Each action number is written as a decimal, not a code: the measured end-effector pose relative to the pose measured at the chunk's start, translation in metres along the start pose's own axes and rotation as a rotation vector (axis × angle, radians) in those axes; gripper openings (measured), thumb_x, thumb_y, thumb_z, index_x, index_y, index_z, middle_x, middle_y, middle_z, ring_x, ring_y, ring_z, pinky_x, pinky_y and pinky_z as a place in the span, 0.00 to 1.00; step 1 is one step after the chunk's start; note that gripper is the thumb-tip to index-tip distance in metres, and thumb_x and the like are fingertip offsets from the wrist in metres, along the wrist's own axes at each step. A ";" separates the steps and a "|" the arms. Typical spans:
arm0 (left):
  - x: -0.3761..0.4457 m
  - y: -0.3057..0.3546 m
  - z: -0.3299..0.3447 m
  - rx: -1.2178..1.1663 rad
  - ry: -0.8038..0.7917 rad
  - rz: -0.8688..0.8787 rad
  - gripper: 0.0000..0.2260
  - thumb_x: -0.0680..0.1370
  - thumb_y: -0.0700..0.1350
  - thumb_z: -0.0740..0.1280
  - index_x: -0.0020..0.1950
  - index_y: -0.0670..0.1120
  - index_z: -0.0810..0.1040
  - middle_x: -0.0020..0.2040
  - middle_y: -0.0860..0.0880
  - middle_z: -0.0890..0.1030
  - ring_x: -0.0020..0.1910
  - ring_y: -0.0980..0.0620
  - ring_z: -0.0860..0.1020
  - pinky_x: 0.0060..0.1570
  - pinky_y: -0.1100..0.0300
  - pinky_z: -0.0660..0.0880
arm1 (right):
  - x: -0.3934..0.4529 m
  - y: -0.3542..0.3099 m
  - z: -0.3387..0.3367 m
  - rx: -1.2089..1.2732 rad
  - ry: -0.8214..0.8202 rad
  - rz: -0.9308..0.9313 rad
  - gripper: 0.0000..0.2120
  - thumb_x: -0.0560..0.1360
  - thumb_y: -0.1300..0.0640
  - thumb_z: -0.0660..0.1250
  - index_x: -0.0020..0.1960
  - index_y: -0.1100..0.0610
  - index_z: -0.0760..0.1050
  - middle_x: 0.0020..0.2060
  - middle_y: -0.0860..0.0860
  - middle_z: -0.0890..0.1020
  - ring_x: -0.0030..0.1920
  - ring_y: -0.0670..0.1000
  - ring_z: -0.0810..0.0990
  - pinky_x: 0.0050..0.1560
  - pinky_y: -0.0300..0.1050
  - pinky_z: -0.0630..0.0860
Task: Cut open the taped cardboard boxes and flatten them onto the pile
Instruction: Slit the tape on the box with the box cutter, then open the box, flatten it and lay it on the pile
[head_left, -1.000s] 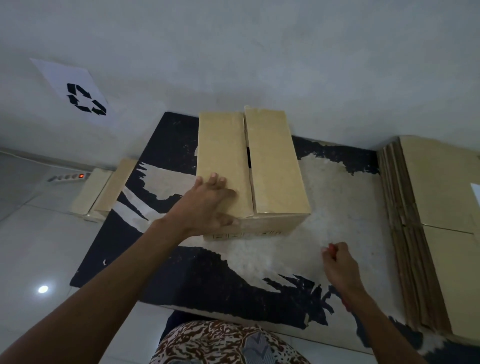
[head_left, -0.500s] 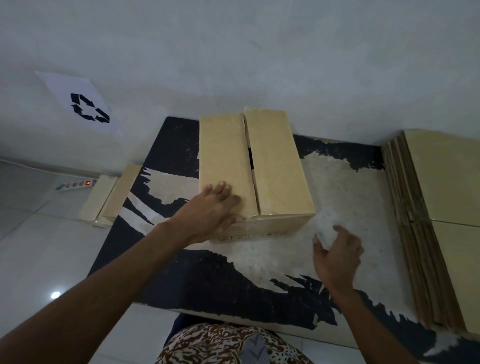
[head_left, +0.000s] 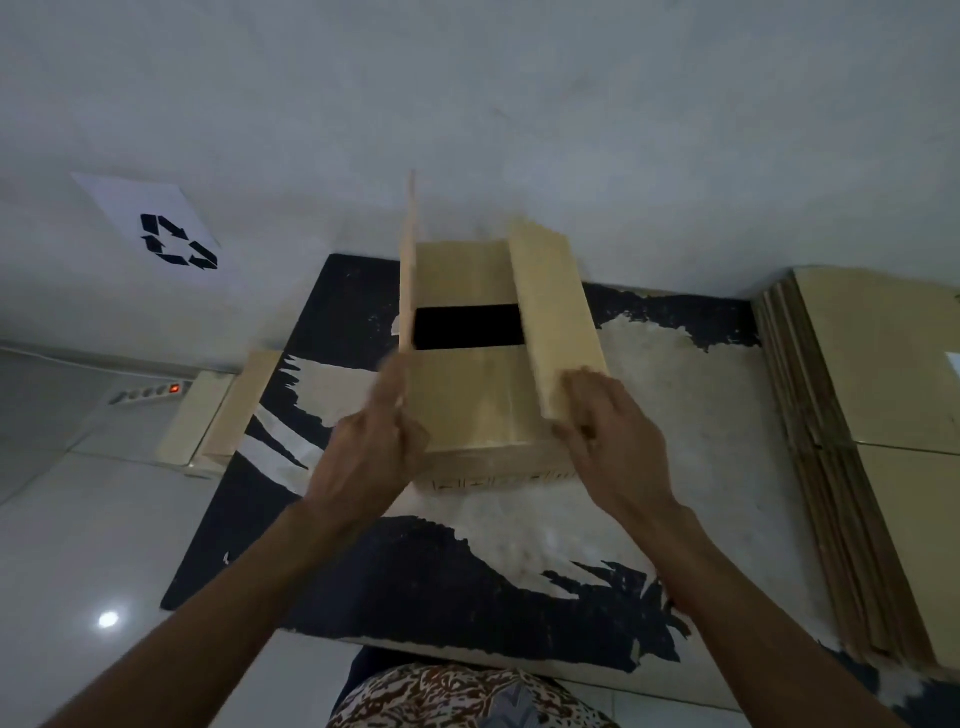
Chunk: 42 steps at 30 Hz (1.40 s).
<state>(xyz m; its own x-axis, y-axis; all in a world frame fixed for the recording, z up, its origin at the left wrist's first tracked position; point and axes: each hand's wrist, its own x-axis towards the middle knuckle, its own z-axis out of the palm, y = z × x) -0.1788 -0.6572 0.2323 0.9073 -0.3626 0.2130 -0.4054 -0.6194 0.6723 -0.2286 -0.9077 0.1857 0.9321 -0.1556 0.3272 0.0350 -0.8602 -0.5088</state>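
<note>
A brown cardboard box (head_left: 483, 405) stands in the middle of a worn black-and-white mat (head_left: 467, 582). Its two long top flaps are lifted, and a dark gap shows between the inner flaps. My left hand (head_left: 369, 457) grips the near end of the left flap, which stands almost upright. My right hand (head_left: 613, 441) holds the near end of the right flap, which is raised and tilted outward. A pile of flattened boxes (head_left: 872, 447) lies on the right edge of the mat.
A grey wall rises just behind the box, with a recycling sign (head_left: 166, 234) taped to it on the left. A power strip (head_left: 150, 395) and flat cardboard pieces (head_left: 218, 410) lie on the tiled floor at left. My patterned clothing shows at the bottom.
Both hands moved onto the box's top flaps and lifted them. The top was closed before and is now open. The right hand came up from the mat.
</note>
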 end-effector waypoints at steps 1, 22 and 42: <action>-0.006 -0.003 0.000 -0.074 0.152 -0.083 0.31 0.80 0.34 0.61 0.75 0.54 0.49 0.41 0.46 0.79 0.29 0.57 0.78 0.28 0.66 0.76 | 0.003 -0.004 -0.005 0.111 0.099 0.040 0.18 0.82 0.47 0.58 0.69 0.54 0.68 0.54 0.51 0.80 0.47 0.46 0.81 0.44 0.43 0.79; 0.008 -0.053 0.061 -0.806 -0.052 -1.023 0.21 0.85 0.56 0.51 0.76 0.52 0.65 0.75 0.45 0.69 0.73 0.43 0.65 0.73 0.38 0.60 | -0.008 0.011 0.005 0.785 -0.176 1.138 0.27 0.78 0.30 0.49 0.56 0.49 0.74 0.58 0.54 0.79 0.59 0.56 0.76 0.67 0.57 0.70; 0.104 0.063 -0.031 0.269 -0.758 -0.055 0.13 0.78 0.55 0.69 0.52 0.46 0.82 0.41 0.50 0.83 0.37 0.60 0.81 0.40 0.64 0.74 | 0.011 0.043 -0.035 0.508 -0.229 1.102 0.35 0.81 0.35 0.48 0.75 0.60 0.65 0.70 0.61 0.72 0.68 0.60 0.71 0.70 0.55 0.65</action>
<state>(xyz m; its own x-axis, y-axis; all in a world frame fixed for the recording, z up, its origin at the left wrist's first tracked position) -0.1060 -0.7124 0.3184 0.6431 -0.6406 -0.4196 -0.4626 -0.7616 0.4539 -0.2293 -0.9634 0.1949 0.5928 -0.5450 -0.5929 -0.7203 -0.0297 -0.6930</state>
